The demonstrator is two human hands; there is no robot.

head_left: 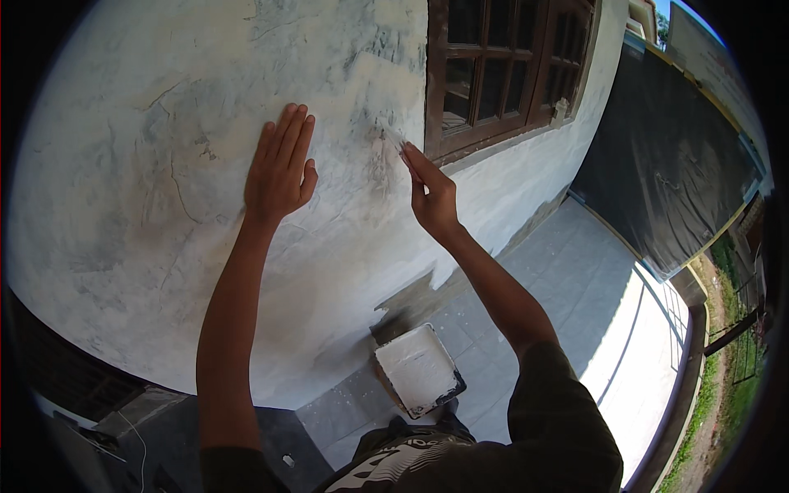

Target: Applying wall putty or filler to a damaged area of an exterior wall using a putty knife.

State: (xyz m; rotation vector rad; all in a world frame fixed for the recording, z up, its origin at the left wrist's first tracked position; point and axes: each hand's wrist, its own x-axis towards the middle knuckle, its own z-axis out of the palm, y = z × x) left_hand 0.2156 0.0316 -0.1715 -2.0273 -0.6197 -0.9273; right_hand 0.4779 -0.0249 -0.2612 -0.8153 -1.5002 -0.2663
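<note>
My left hand point(282, 168) lies flat against the patchy white and grey wall point(107, 205), its fingers stretched upward and the thumb apart. To its right, my right hand point(432, 191) pinches a small putty knife point(394, 134) with a thin, pale blade. The blade is at the wall over a dark, rough patch, just left of the window's lower corner; its handle is mostly hidden by my fingers. Below, near my feet, a dark-rimmed square tray point(462, 386) on the floor holds smooth white paste or paint point(417, 368).
A brown wooden window point(493, 74) with small panes is set into the wall. Light tiles point(526, 279) cover the floor, with white specks near the tray. A dark sheet point(666, 156) hangs on a frame at right. Cracks run across the wall's left part.
</note>
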